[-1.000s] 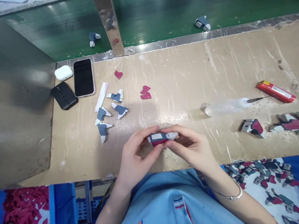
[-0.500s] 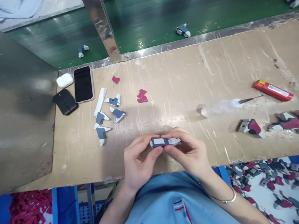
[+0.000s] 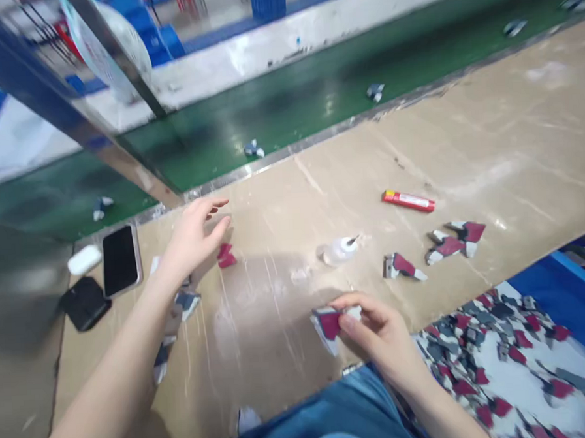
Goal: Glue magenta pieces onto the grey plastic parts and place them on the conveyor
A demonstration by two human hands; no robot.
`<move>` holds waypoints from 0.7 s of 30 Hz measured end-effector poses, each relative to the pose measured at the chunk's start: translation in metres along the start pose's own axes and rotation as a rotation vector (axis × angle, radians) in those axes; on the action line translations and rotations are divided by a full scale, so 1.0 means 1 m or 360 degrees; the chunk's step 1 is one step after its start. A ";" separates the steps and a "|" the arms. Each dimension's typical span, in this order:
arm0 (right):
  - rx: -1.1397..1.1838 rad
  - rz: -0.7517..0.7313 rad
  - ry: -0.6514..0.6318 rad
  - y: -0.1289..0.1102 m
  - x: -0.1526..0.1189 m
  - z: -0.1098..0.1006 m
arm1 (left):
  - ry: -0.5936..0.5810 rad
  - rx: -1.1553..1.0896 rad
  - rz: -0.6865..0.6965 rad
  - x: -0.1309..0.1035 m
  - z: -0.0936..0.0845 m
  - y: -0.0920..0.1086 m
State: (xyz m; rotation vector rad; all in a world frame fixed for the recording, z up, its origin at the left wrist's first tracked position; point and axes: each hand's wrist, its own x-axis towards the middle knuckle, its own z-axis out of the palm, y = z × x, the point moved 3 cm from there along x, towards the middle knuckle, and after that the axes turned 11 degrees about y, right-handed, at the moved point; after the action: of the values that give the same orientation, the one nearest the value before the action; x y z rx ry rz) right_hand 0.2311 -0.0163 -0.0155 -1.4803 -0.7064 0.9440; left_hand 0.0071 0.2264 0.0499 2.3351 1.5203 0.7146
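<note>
Left hand [image 3: 195, 234]: open, fingers apart, near two small dark-red flat pieces [image 3: 227, 260].
Right hand [image 3: 384, 335]: pinching one grey, white and dark-red angular piece [image 3: 329, 323] over the desk [image 3: 272, 207].
Desk's right part: three similar tricolour pieces [image 3: 403, 264].
Green belt [image 3: 311, 113]: five blue-grey-and-white pieces [image 3: 253, 149].

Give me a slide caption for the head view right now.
At the worktable, the right hand holds a grey-and-maroon part while the open left hand hovers near small maroon pieces.
</note>
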 end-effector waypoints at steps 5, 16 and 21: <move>-0.0596 -0.0811 0.0330 -0.004 0.011 -0.044 | 0.0039 0.0137 0.0092 0.126 0.056 0.001; -0.1397 -0.1578 0.0413 -0.004 0.014 -0.085 | -0.0074 0.0014 -0.0136 0.165 0.052 0.013; -0.1252 -0.1495 0.0277 0.002 0.019 -0.074 | 0.0290 -0.0237 -0.0582 0.131 0.033 -0.004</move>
State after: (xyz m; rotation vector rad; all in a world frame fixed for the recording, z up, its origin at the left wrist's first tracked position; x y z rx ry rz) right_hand 0.3042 -0.0373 -0.0212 -1.5663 -1.5548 -0.2260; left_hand 0.0652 0.3486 0.0542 1.8551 1.8347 0.9240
